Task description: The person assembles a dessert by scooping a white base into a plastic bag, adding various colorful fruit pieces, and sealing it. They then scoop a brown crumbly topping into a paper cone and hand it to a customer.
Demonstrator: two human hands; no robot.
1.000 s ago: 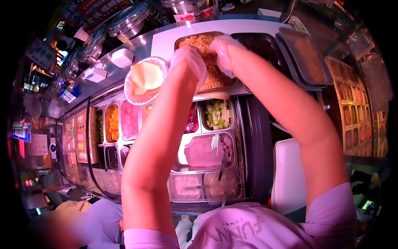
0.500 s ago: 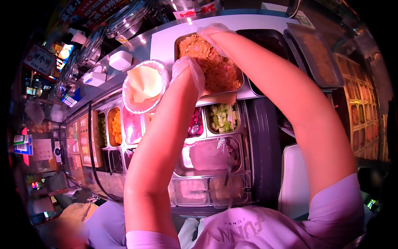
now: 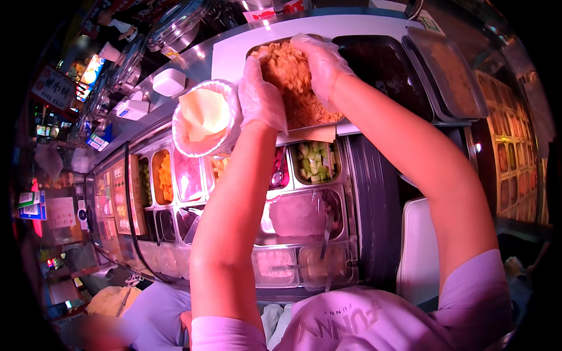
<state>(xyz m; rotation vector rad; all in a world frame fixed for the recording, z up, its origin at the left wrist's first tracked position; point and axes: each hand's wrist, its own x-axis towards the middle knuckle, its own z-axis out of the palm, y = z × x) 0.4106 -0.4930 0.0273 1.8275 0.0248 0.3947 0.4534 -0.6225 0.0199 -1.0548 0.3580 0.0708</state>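
Orange-brown shredded food in a metal tray near the counter's far edge is flanked by cupped left hand and right hand, fingers' closure can't be told; best kept loose, low over the tray.

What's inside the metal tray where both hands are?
Crumbly orange-brown food, some between the left hand and right hand. It hides the bottom of the metal tray.
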